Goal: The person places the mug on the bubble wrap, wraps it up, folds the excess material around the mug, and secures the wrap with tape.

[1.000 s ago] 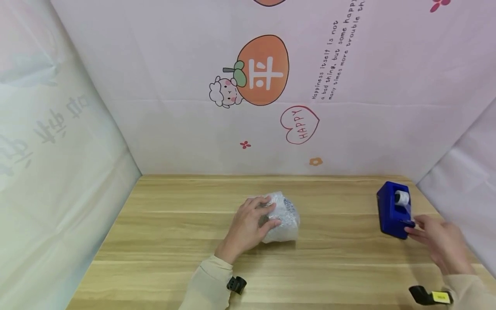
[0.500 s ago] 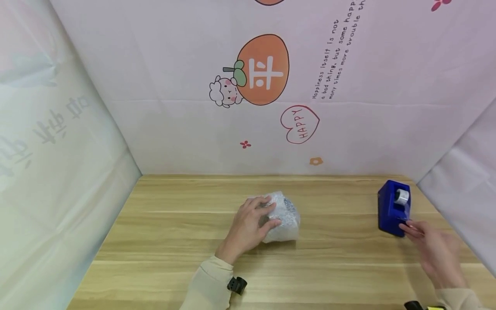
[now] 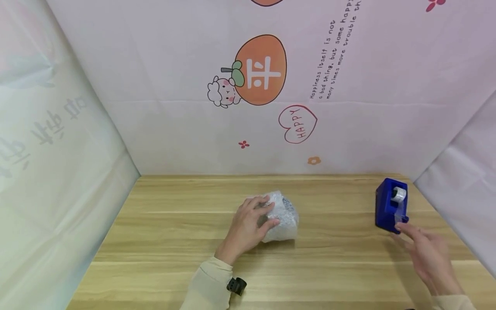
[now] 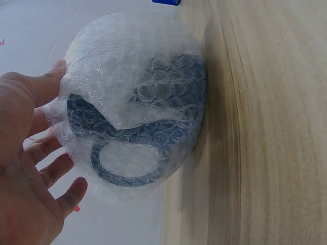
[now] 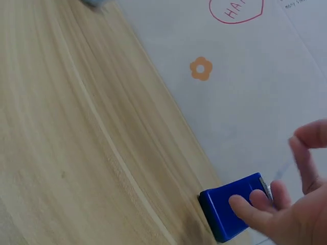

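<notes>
A mug wrapped in bubble wrap (image 3: 284, 220) lies on its side on the wooden table, its mouth facing away from the left wrist camera or hidden under the wrap. My left hand (image 3: 245, 228) grips it from the left, thumb and fingers spread round its end. In the left wrist view, a dark blue body and handle (image 4: 130, 180) show through the bubbles. My right hand (image 3: 428, 258) is at the front of a blue tape dispenser (image 3: 383, 206). Thumb and index finger pinch the end of a clear tape strip (image 3: 399, 211), which runs back to the roll (image 3: 399, 195).
The wood-grain table (image 3: 162, 241) meets a printed white cloth backdrop (image 3: 186, 137) along its back edge. Cloth walls also rise at left and right, the right one (image 3: 461, 172) close beside the dispenser. A black camera strap (image 3: 237, 285) sits on the left wrist.
My right hand has shifted left and toward the front at the dispenser, and a clear strip now shows between roll and fingertips. The left hand and wrapped mug stay where they were.
</notes>
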The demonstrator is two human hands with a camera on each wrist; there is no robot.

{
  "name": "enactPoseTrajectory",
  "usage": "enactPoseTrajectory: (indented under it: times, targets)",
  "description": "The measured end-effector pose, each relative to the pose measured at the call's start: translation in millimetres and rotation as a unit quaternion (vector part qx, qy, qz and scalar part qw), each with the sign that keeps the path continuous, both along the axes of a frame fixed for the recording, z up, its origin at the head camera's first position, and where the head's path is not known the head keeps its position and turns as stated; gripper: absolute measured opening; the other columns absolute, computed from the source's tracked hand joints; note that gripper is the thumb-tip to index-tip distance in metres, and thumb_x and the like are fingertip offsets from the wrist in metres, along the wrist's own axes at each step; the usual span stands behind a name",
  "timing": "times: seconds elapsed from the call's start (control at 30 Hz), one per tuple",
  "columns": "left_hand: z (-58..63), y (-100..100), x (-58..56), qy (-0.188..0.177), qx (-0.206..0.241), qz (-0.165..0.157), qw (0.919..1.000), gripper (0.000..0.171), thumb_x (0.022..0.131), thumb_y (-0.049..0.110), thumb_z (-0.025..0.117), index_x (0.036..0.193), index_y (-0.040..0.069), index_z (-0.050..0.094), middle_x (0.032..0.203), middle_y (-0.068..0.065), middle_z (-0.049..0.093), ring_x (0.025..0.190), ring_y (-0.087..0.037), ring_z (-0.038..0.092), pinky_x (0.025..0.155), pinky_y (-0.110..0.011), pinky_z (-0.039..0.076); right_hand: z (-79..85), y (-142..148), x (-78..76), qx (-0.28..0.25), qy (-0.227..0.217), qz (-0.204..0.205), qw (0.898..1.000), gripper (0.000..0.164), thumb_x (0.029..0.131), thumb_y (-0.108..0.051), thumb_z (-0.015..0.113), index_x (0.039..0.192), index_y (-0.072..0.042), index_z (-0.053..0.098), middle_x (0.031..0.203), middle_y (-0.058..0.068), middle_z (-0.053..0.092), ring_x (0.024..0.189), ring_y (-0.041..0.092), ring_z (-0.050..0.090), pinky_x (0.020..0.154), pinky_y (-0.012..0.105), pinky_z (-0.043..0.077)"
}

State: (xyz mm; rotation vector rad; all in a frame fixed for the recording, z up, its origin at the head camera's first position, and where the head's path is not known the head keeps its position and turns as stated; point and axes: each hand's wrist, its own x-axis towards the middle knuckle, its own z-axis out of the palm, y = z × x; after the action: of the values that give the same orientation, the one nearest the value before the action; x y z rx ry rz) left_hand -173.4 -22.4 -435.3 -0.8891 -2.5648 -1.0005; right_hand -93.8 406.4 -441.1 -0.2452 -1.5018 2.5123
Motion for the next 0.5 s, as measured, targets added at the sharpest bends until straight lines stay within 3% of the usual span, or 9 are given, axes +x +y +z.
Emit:
enactPoseTrajectory:
  times: [0.27, 0.43, 0.5]
  targets:
    - [-1.6, -1, -0.2, 0.001, 0.003, 0.0, 1.0, 0.05, 0.096, 0.04, 0.068, 0.134, 0.008, 0.065, 0.147, -0.006, 0.055, 0.133, -0.025, 0.048, 0.109, -0.049, 0.041, -3.0, -2, 10.4, 0.092, -0.126, -0.018, 0.988, 0.026, 0.101, -0.004, 0.06, 0.083, -0.008, 0.078, 0.08, 0.003, 0.074, 0.076, 0.016, 0.074, 0.074, 0.029, 0.06]
    - [-1.8, -1, -1.3, 0.0, 0.008, -0.003, 1.0, 0.05, 0.096, 0.04, 0.069, 0.134, 0.008, 0.065, 0.146, -0.007, 0.055, 0.133, -0.026, 0.049, 0.109, -0.049, 0.041, -8.7, 2, 5.6, 0.132, -0.219, -0.025, 0.966, 0.028, 0.1, -0.021, 0.066, 0.076, -0.007, 0.072, 0.075, 0.0, 0.07, 0.069, 0.013, 0.071, 0.071, 0.028, 0.06]
    - [-2.0, -1, -1.8, 0.001, 0.009, -0.004, 0.9999, 0.05, 0.096, 0.04, 0.069, 0.134, 0.008, 0.065, 0.146, -0.007, 0.055, 0.133, -0.026, 0.049, 0.109, -0.049, 0.041, -11.7, 6, 1.3, 0.161, -0.255, -0.022, 0.953, 0.034, 0.099, -0.032, 0.067, 0.08, -0.004, 0.069, 0.075, 0.0, 0.068, 0.069, 0.013, 0.07, 0.071, 0.029, 0.061]
